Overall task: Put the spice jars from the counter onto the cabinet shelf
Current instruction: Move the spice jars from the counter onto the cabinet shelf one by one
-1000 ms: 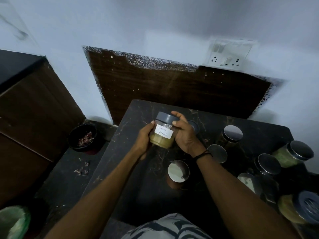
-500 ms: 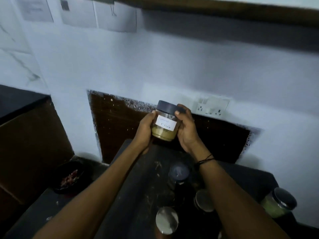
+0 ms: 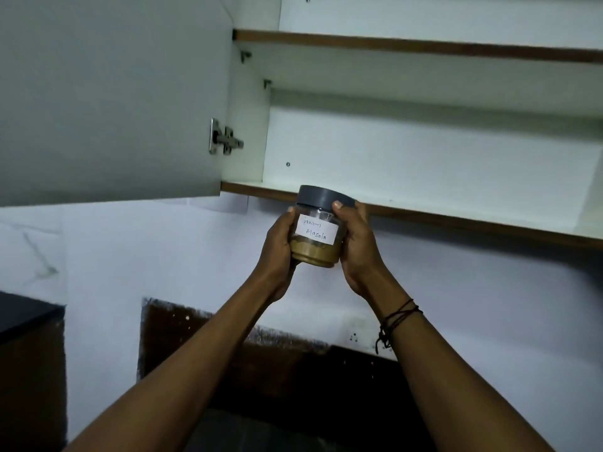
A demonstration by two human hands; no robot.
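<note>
Gripping a clear, grey-lidded spice jar point(image 3: 316, 233) of tan powder, labelled "Garam Masala", the left hand point(image 3: 277, 247) and right hand point(image 3: 357, 246) are curling around its sides, just below the open white cabinet's lower shelf point(image 3: 424, 199).

White wall point(image 3: 156, 256), dark brown panel point(image 3: 195, 340), open grey cabinet door point(image 3: 107, 93), dim light.
</note>
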